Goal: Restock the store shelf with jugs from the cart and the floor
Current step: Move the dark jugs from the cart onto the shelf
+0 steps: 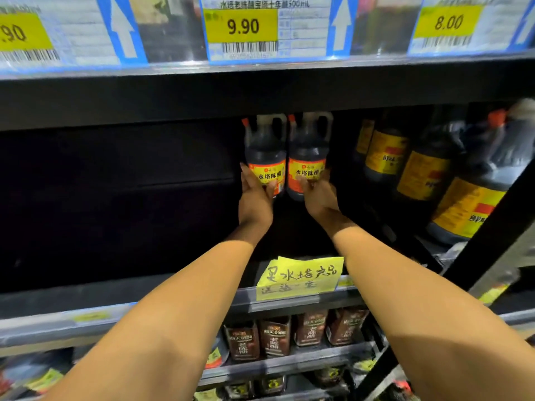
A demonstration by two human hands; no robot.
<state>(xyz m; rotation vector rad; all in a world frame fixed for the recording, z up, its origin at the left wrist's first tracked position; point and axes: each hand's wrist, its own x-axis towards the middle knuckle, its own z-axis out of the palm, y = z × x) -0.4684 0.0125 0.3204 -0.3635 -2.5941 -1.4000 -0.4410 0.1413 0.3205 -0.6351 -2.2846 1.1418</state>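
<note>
Wide-angle head view, lit from above in front of the shelving. The forearms (173, 314) are bright and warm. The upper shelf's shadow darkens the left hand (256, 198) and right hand (318, 195) inside the shelf bay (115, 198), whose interior is near black. The left jug (265, 157) and right jug (308, 160) are dim, their labels readable. Glare washes the price strip (243, 30) above. Straight shelf edges bow toward the frame borders. The yellow-labelled bottles (463, 206) at right and the lower-left corner are soft and smeared.
</note>
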